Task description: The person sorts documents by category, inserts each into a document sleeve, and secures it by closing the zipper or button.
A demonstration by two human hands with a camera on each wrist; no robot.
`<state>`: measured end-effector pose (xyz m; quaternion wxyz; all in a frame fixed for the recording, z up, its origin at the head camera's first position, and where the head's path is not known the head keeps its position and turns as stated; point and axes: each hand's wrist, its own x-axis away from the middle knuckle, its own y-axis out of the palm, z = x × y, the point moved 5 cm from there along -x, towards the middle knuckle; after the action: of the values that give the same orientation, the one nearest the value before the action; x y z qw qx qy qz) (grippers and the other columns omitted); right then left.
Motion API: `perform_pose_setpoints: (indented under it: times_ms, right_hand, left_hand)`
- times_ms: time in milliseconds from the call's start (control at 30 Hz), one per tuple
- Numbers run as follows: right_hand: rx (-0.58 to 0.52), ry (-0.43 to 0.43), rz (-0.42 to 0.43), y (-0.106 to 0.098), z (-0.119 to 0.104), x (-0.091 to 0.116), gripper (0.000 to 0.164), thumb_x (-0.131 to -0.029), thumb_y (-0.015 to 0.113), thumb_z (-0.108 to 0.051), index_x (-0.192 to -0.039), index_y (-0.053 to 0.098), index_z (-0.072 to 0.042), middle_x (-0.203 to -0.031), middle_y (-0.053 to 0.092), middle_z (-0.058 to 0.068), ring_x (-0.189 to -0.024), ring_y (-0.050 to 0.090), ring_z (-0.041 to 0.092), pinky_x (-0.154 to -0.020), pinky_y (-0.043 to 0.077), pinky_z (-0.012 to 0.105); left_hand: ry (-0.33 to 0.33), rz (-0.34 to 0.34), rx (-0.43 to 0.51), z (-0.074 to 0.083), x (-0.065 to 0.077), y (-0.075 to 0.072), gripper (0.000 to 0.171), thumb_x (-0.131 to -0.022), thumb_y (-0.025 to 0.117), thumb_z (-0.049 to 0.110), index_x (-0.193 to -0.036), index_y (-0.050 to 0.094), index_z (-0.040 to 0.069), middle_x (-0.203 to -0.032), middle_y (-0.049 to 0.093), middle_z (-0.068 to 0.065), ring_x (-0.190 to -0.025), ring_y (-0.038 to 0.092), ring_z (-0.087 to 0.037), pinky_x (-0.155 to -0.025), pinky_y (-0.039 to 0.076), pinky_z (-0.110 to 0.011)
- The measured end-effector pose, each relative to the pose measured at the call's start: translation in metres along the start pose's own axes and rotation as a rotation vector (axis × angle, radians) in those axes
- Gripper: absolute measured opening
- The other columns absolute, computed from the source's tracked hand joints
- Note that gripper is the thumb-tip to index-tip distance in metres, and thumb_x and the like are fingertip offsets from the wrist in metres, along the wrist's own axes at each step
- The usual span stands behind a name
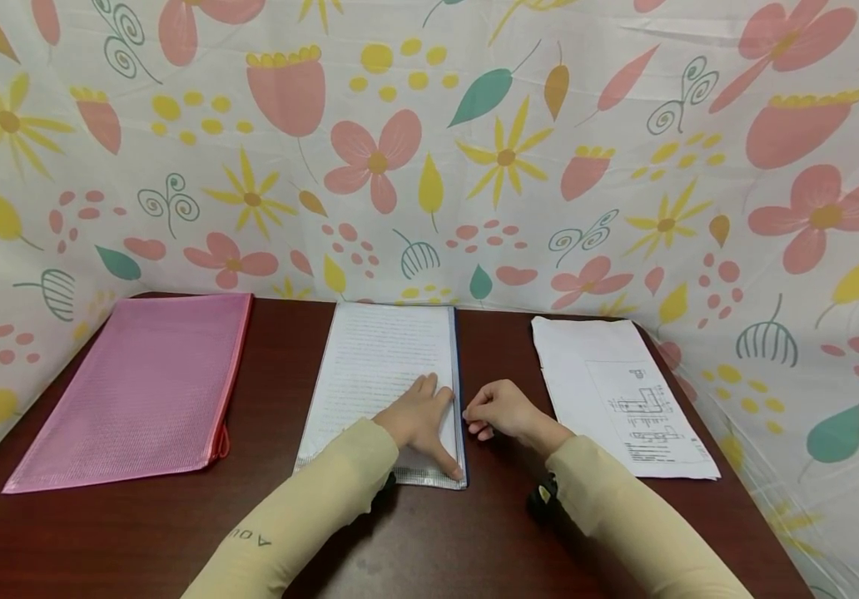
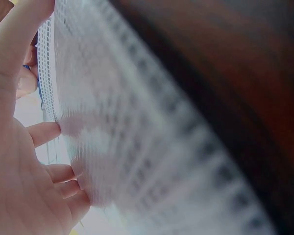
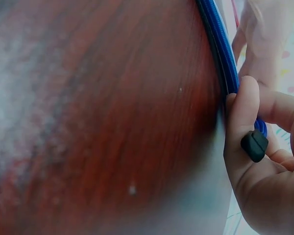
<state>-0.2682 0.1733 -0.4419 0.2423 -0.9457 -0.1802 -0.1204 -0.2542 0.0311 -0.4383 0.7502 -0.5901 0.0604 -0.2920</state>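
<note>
A clear mesh zip folder (image 1: 380,366) with a blue zipper edge (image 3: 220,46) lies in the middle of the table, printed white paper showing through it. Spread across its lower right part, my left hand (image 1: 422,420) presses on the folder with fingers extended. In the left wrist view those fingertips (image 2: 81,200) touch the mesh. At the folder's right side, my right hand (image 1: 504,412) has its fingers curled. Between thumb and fingers it pinches the zipper pull, a blue cord with a black end (image 3: 255,146). The zipper's slider is hidden by the fingers.
To the left lies a pink mesh zip folder (image 1: 145,383) with a red zipper edge. White sheets with a printed drawing (image 1: 609,374) lie to the right. A flower-patterned curtain (image 1: 429,150) stands behind the dark wooden table (image 1: 272,416).
</note>
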Motion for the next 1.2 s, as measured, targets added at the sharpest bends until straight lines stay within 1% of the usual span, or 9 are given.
perform_pose_setpoints:
  times_ms: [267, 500, 667, 900, 1200]
  right_hand:
    - [0.001, 0.011, 0.015, -0.002, -0.001, -0.006, 0.01, -0.086, 0.065, -0.002, -0.087, 0.065, 0.008, -0.07, 0.067, 0.01, -0.055, 0.062, 0.012, -0.056, 0.057, 0.029]
    - [-0.001, 0.017, 0.037, -0.004, -0.002, -0.01, 0.008, -0.085, 0.065, 0.0, -0.086, 0.064, 0.008, -0.068, 0.066, 0.01, -0.055, 0.063, 0.012, -0.055, 0.057, 0.03]
    - [-0.008, 0.026, 0.051, -0.005, -0.002, -0.013, 0.007, -0.084, 0.065, 0.0, -0.085, 0.064, 0.007, -0.068, 0.066, 0.01, -0.055, 0.062, 0.012, -0.055, 0.057, 0.03]
    - [-0.015, 0.054, 0.075, -0.006, -0.002, -0.017, 0.009, -0.085, 0.066, -0.002, -0.087, 0.065, 0.007, -0.069, 0.066, 0.01, -0.054, 0.062, 0.012, -0.055, 0.057, 0.029]
    - [-0.022, 0.055, 0.085, -0.008, -0.003, -0.023, 0.009, -0.084, 0.066, 0.0, -0.088, 0.065, 0.008, -0.069, 0.066, 0.01, -0.054, 0.062, 0.011, -0.055, 0.056, 0.029]
  left_hand:
    - [0.007, 0.01, -0.01, -0.001, -0.001, 0.0, 0.123, -0.045, 0.078, 0.075, -0.142, 0.031, 0.015, -0.152, 0.02, -0.018, -0.143, 0.017, -0.031, -0.113, 0.03, -0.038]
    - [0.009, 0.009, -0.004, -0.001, -0.001, 0.001, 0.124, -0.044, 0.078, 0.075, -0.142, 0.03, 0.015, -0.152, 0.019, -0.019, -0.144, 0.016, -0.032, -0.114, 0.029, -0.038]
    - [0.005, 0.014, -0.015, -0.001, -0.002, 0.001, 0.124, -0.044, 0.077, 0.076, -0.142, 0.031, 0.016, -0.151, 0.021, -0.017, -0.142, 0.019, -0.029, -0.112, 0.031, -0.037]
    - [0.0, 0.008, -0.014, 0.0, -0.001, 0.002, 0.124, -0.044, 0.077, 0.076, -0.143, 0.031, 0.017, -0.15, 0.021, -0.015, -0.141, 0.02, -0.027, -0.111, 0.033, -0.036]
    - [0.001, 0.011, -0.029, -0.001, -0.001, 0.001, 0.12, -0.045, 0.078, 0.075, -0.139, 0.033, 0.016, -0.151, 0.021, -0.017, -0.142, 0.019, -0.029, -0.112, 0.032, -0.036]
